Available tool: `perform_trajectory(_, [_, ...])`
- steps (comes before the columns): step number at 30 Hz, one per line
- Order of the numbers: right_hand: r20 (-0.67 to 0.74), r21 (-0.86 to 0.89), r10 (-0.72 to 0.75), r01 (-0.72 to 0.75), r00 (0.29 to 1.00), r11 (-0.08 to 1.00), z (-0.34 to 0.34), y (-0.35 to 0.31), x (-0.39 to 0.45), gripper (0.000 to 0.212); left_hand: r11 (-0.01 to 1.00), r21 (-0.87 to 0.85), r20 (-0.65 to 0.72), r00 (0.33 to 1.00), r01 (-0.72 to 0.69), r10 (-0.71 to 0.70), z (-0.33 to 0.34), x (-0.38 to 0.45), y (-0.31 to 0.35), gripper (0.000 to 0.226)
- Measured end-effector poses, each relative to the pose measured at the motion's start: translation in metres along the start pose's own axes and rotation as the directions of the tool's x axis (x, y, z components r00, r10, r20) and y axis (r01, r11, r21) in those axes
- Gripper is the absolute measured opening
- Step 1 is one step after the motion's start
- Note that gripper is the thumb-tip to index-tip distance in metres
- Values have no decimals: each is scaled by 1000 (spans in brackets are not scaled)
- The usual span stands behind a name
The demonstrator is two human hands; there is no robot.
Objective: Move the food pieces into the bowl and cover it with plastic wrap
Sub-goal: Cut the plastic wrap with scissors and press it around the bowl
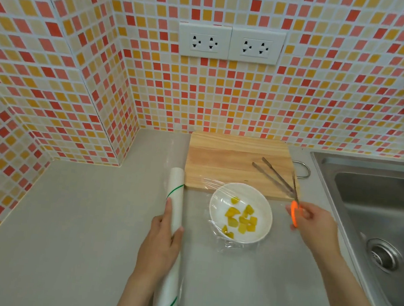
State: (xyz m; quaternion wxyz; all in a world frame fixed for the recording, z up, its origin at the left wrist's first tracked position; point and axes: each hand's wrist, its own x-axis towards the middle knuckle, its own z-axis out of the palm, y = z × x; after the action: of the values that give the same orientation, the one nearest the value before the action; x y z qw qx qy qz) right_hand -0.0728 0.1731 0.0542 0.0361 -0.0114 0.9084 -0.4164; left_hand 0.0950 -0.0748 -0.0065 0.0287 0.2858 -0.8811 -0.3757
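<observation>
While clear film skins the round white bowl, hands grasp things — left the wrap roll, right orange-handled scissors.

wall of small square tiles: mosaic of red, pink, orange, cream, with white grout
round ceramic bowl: white
cut food pieces: yellow
roll of plastic wrap: white, thin green line
scissors with plastic handles: orange handles
rectangular wooden cutting board: pale wood grain
flat countertop: grey

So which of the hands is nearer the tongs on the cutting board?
The right. The right hand, holding orange-handled scissors, is just below the tongs, the scissor blades reaching their near end. The left hand grips the plastic wrap roll, across the bowl.
</observation>
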Motion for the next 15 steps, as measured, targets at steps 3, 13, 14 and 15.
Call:
perform_trajectory(3, [-64, -258, 18, -34, 998, 965, -4, 52, -14, 32, 992, 129, -67, 998, -2, 11, 1, 2, -3, 72])
perform_trajectory(13, [-43, -531, 21, -40, 999, 847, 16, 65, -26, 19, 953, 296, -23, 998, 62, -58, 1, 8, -1, 75])
perform_trajectory(14, [-30, -544, 24, -37, 999, 838, 16, 61, -26, 19, 948, 310, -30, 998, 69, -63, 2, 9, 0, 76])
perform_trajectory(15, [-16, -555, 32, -36, 999, 831, 16, 59, -27, 19, 945, 318, -29, 997, 74, -68, 3, 9, 1, 76])
